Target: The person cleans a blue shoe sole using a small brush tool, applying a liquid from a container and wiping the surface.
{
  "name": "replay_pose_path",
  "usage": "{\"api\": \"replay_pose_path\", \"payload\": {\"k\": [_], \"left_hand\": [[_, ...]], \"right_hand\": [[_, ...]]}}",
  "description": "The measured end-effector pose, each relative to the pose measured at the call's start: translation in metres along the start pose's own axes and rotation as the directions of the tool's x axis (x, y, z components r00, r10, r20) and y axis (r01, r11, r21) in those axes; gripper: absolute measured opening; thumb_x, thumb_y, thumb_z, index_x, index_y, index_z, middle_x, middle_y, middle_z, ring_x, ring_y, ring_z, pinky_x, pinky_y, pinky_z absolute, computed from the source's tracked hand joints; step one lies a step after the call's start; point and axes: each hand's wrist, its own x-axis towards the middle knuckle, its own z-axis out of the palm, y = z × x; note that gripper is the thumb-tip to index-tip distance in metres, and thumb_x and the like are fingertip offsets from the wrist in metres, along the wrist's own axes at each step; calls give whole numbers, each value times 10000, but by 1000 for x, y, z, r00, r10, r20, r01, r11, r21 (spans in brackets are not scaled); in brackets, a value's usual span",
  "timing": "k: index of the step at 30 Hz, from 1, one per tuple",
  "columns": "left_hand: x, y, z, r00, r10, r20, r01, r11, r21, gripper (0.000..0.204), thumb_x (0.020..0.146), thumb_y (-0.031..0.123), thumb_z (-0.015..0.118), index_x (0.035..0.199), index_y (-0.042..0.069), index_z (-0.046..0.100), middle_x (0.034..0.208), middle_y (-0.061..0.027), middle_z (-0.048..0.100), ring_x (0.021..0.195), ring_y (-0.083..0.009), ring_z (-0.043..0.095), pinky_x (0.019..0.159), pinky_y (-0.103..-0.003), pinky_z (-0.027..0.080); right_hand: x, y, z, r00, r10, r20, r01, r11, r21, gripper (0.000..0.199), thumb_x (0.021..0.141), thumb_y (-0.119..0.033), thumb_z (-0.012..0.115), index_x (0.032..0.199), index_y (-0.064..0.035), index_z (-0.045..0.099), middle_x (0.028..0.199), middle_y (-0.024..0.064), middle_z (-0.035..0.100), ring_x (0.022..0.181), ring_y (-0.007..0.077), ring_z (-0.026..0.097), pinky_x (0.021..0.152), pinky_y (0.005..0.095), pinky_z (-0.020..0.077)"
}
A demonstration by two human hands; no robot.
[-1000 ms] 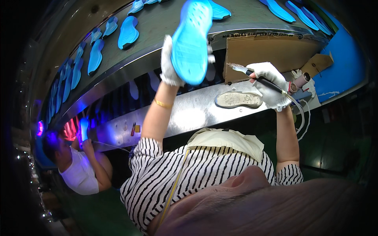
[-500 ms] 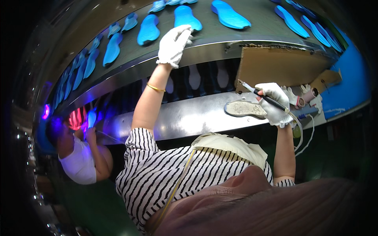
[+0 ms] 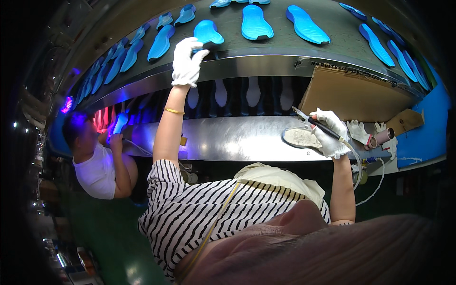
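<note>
My left hand point(image 3: 187, 62), in a white knit glove, is raised at the near edge of a dark conveyor belt point(image 3: 232, 42). Its thumb stands apart from the curved fingers, whose tips are at the lower left end of a bright blue shoe sole point(image 3: 208, 32); whether they touch it I cannot tell. In my right hand point(image 3: 330, 135), gloved with some fingertips bare, is a corded pen-shaped tool point(image 3: 323, 127) with a black handle and a metal tip pointing up and left. Partly under that hand, a whitish, dark-rimmed sole point(image 3: 301, 137) lies on the metal bench point(image 3: 228, 137).
More blue soles point(image 3: 256, 23) lie along the belt. Upright cardboard point(image 3: 354, 92) stands behind my right hand, beside spools point(image 3: 384, 136) and white gloves point(image 3: 357, 132). A white cord point(image 3: 373, 194) hangs off the bench. Left, another person point(image 3: 102, 166) holds a sole under purple light.
My left hand has moved left from one blue sole to its neighbour, with thumb and fingers now spread. Soles on the belt sit further right in view. My right hand keeps its tool.
</note>
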Motion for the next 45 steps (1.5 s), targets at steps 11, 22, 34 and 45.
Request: {"api": "replay_pose_path", "payload": {"k": [11, 22, 34, 45], "left_hand": [[27, 74, -71, 964, -84, 251, 199, -394, -897, 439, 986, 404, 443, 941, -3, 601, 1069, -195, 589, 831, -227, 546, 668, -337, 497], [-121, 149, 62, 473, 54, 879, 452, -872, -190, 866, 844, 757, 319, 1278, 32, 510, 1337, -273, 469, 1231, -444, 460, 1065, -601, 309], [-121, 219, 82, 477, -141, 867, 496, -771, -399, 772, 860, 714, 402, 1352, 120, 435, 1293, -136, 527, 1138, -288, 557, 988, -448, 466], [-142, 206, 106, 459, -170, 872, 493, -768, -409, 798, 858, 693, 446, 1373, 85, 397, 1254, -142, 550, 1090, -279, 590, 940, -431, 505]], "right_hand": [[-1, 19, 5, 992, 120, -32, -116, 987, 115, 265, 791, 77, 653, 1043, 7, 615, 971, 80, 639, 878, 133, 643, 783, 270, 543], [-4, 2, 17, 986, 169, 5, -162, 936, 314, 201, 793, 0, 687, 981, -17, 618, 899, 58, 658, 829, 107, 640, 751, 250, 520], [30, -6, 40, 969, 89, -229, -8, 942, 334, 214, 778, -13, 711, 976, -12, 630, 883, 48, 654, 782, 98, 635, 729, 236, 522], [15, -11, 42, 987, 47, -154, -5, 965, 262, 263, 742, 31, 692, 988, -4, 607, 901, 90, 639, 755, 137, 653, 685, 261, 535]]}}
